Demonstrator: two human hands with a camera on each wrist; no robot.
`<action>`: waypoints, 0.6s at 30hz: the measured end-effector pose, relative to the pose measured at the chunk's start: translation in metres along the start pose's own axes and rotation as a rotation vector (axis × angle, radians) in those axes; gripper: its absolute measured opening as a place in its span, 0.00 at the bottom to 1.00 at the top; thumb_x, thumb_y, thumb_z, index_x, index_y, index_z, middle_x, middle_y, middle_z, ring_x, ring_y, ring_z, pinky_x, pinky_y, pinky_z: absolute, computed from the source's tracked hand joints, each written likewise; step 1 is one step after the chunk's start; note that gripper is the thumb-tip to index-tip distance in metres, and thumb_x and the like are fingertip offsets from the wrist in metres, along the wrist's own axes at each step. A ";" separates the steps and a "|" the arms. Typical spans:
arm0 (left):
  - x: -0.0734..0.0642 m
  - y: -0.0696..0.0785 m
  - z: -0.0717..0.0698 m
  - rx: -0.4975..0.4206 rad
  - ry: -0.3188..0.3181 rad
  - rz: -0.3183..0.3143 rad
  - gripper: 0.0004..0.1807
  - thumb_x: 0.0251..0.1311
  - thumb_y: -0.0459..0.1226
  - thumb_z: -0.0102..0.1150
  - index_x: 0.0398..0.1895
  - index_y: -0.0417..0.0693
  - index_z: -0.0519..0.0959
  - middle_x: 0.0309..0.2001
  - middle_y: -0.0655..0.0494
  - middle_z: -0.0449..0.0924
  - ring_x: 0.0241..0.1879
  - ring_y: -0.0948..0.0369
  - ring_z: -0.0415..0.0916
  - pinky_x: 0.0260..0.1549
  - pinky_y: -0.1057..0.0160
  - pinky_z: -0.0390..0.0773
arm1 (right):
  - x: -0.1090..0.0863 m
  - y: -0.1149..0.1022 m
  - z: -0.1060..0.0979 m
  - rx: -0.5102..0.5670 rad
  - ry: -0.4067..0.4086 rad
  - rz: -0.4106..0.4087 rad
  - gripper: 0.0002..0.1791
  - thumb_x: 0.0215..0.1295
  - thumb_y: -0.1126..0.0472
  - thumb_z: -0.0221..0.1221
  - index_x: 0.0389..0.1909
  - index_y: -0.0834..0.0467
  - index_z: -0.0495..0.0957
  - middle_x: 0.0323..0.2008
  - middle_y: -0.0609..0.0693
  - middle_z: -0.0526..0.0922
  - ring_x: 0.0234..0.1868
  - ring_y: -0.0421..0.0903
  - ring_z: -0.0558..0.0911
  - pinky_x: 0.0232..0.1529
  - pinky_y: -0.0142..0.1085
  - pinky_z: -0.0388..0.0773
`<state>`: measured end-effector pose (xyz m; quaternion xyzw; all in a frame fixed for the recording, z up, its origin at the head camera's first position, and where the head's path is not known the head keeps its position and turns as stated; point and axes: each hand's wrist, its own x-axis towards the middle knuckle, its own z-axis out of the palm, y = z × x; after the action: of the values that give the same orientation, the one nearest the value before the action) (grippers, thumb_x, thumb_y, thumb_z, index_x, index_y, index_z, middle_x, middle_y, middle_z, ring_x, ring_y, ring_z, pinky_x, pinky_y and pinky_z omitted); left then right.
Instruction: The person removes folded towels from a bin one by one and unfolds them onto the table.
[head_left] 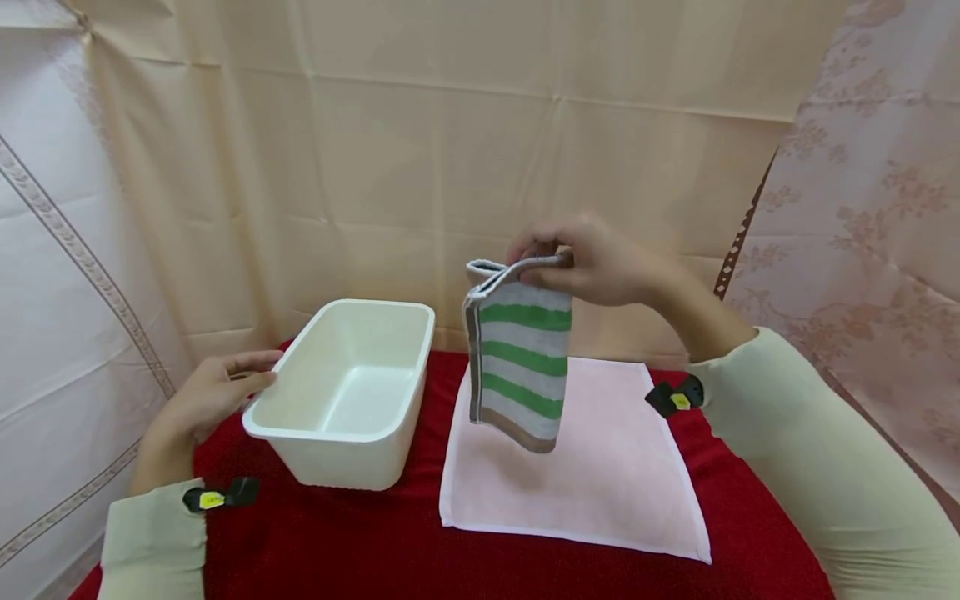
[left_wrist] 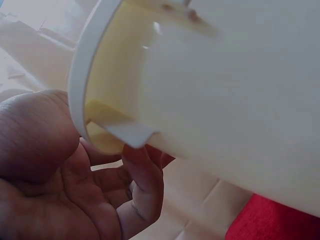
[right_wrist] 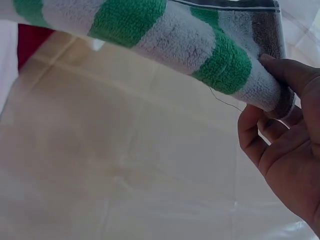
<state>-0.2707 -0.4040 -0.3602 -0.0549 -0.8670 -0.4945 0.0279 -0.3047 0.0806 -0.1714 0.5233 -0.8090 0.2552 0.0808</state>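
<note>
Nearest to the viewer are two pale green sleeves [head_left: 817,450], each with a small dark device [head_left: 678,400] which carries a yellow label. Beneath the white tub [head_left: 345,462] there is a dark red cloth [head_left: 337,550], and on it, to the right of the tub, a pink cloth [head_left: 600,483] with white edges lies flat. The tub stands upright, and its inside shows only a smooth white bottom. The left hand [head_left: 206,392] is on the tub's left side and holds the rim, with the fingers bent under it. To the right of the tub, and apart from it, the right hand [head_left: 592,262] pinches the upper edge of a folded towel [head_left: 525,358] between thumb and fingers. This towel, with green and white stripes and a brownish border, hangs down above the pink cloth. Behind the tub rises a beige curtain [head_left: 480,150] with creases, and farther to its right a flowered pinkish curtain [head_left: 885,217].
</note>
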 end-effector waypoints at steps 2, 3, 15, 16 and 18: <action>0.001 -0.001 -0.001 0.003 -0.002 -0.001 0.27 0.73 0.35 0.57 0.69 0.26 0.68 0.49 0.52 0.83 0.38 0.68 0.78 0.36 0.66 0.83 | -0.008 0.002 0.007 0.026 -0.008 -0.024 0.11 0.66 0.70 0.66 0.49 0.58 0.84 0.39 0.46 0.87 0.35 0.42 0.83 0.37 0.37 0.86; 0.001 -0.001 -0.001 0.005 -0.002 -0.002 0.27 0.73 0.36 0.57 0.69 0.26 0.68 0.49 0.52 0.83 0.38 0.69 0.78 0.36 0.66 0.82 | -0.011 0.003 0.011 0.037 -0.012 -0.031 0.12 0.66 0.70 0.66 0.48 0.58 0.84 0.39 0.46 0.87 0.34 0.42 0.83 0.37 0.37 0.86; 0.004 0.002 -0.001 -0.009 -0.010 -0.006 0.28 0.74 0.36 0.56 0.70 0.26 0.67 0.52 0.49 0.82 0.38 0.70 0.79 0.37 0.67 0.83 | -0.047 -0.014 0.038 0.063 -0.067 -0.066 0.13 0.66 0.69 0.66 0.49 0.53 0.84 0.40 0.40 0.85 0.35 0.39 0.81 0.35 0.34 0.83; 0.004 0.002 -0.001 -0.009 -0.011 -0.002 0.28 0.74 0.36 0.56 0.69 0.25 0.67 0.52 0.49 0.82 0.38 0.70 0.79 0.37 0.67 0.83 | -0.049 -0.015 0.040 0.063 -0.069 -0.084 0.14 0.66 0.69 0.66 0.49 0.53 0.83 0.41 0.40 0.85 0.35 0.39 0.81 0.34 0.34 0.82; 0.004 0.003 0.000 -0.010 -0.013 0.005 0.28 0.74 0.35 0.56 0.69 0.25 0.67 0.52 0.49 0.82 0.38 0.70 0.79 0.37 0.67 0.83 | -0.053 -0.018 0.044 0.075 -0.077 -0.111 0.14 0.67 0.69 0.66 0.50 0.52 0.83 0.42 0.41 0.84 0.36 0.39 0.80 0.33 0.33 0.81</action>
<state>-0.2745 -0.4025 -0.3571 -0.0602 -0.8645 -0.4984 0.0232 -0.2596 0.0955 -0.2246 0.5793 -0.7713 0.2599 0.0438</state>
